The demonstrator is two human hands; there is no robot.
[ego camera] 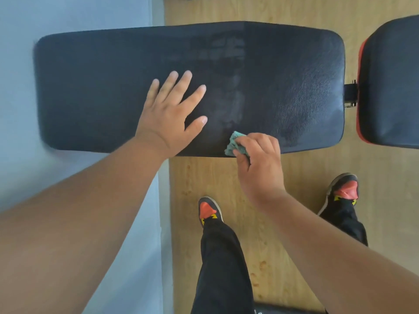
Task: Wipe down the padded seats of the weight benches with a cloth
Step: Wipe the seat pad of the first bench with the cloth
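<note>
Arms are stretched over the big black pad [113,91], which lies across the wood floor [294,200]. It is held still by the left hand [169,114], fingers spread wide and flat. A small green cloth [235,145] is bunched in the right hand [260,164] and pressed on the pad's near edge, likely for rubbing.

— Black bench pad [95,87], pebbled grain like leather, paler dull smears across the middle.
— And to the right?
— Second pad [392,87], also black, trimmed with a red-orange edge on its left side.
— Cloth [235,143]?
— Teal green, crumpled, with a textured weave.
— Floor [294,177]?
— Light wood-grain boards, yellowish tan, dotted with small orange-brown spots. Left of that, a pale blue-grey surface [45,14], plain, no pattern.
— Shoes [208,209]?
— Black with red-orange toes, grey soles, yellow marks near the laces.
— Trousers [222,268]?
— Plain black.
</note>
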